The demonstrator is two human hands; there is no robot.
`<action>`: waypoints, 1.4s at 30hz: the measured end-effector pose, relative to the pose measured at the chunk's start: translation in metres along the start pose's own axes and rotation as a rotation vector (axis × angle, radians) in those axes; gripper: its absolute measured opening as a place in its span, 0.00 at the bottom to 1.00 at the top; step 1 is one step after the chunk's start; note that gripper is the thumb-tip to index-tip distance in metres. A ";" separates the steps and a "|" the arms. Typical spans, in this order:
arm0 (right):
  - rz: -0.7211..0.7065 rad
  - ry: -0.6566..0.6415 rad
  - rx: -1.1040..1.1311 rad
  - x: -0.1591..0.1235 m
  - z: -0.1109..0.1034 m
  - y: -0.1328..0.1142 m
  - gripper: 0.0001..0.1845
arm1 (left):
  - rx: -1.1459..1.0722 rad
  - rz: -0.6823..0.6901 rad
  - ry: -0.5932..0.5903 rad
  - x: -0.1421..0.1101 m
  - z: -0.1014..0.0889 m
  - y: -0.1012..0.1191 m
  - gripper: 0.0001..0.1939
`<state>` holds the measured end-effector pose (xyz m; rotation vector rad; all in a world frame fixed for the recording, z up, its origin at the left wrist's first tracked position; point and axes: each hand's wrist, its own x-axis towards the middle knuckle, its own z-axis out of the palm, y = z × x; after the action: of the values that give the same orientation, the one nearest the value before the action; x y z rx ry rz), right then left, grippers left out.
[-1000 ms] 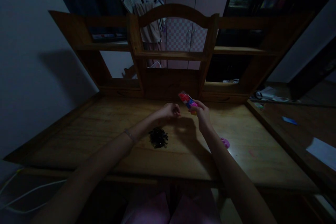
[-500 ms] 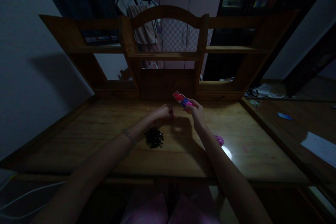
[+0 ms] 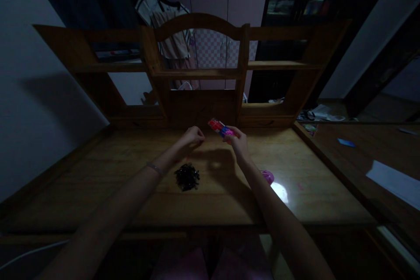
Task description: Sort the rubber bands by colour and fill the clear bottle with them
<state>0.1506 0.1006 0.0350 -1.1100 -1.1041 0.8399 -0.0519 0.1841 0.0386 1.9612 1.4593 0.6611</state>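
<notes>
My right hand (image 3: 239, 142) grips a slim, shiny packet (image 3: 218, 127) coloured red, blue and pink, its red end pointing up and to the left. To its left, above the wooden desk, my left hand (image 3: 194, 134) is closed in a pinch; anything small between the fingertips cannot be made out. Below the left hand lies a pile of small, glossy black pieces (image 3: 187, 176) on the desktop. A round pink-purple object (image 3: 267, 176) sits beside my right forearm, partly hidden by it. Faint reddish bits show on the wood under my left hand.
A wooden shelf unit (image 3: 197, 72) rises along the desk's back edge. On the right, a lower wooden surface (image 3: 331, 148) carries a blue card (image 3: 346, 142) and a white sheet of paper (image 3: 395, 183). A bright glare spot shows on the desk at right.
My left hand has moved a little left, away from the packet. The whole view has shifted slightly, while my right hand keeps its hold on the packet.
</notes>
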 end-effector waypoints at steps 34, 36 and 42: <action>-0.200 -0.260 -0.459 -0.024 0.015 -0.007 0.23 | -0.666 0.317 0.007 -0.066 -0.032 -0.021 0.15; -0.217 -0.253 -0.483 -0.025 0.015 -0.009 0.24 | -0.607 0.348 0.034 -0.068 -0.034 -0.019 0.14; -0.290 -0.279 -0.531 -0.027 0.016 -0.014 0.23 | -0.461 0.440 0.164 -0.070 -0.030 -0.016 0.10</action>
<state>0.1277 0.0757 0.0425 -1.2426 -1.7426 0.4876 -0.1023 0.1253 0.0454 1.8877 0.8498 1.2531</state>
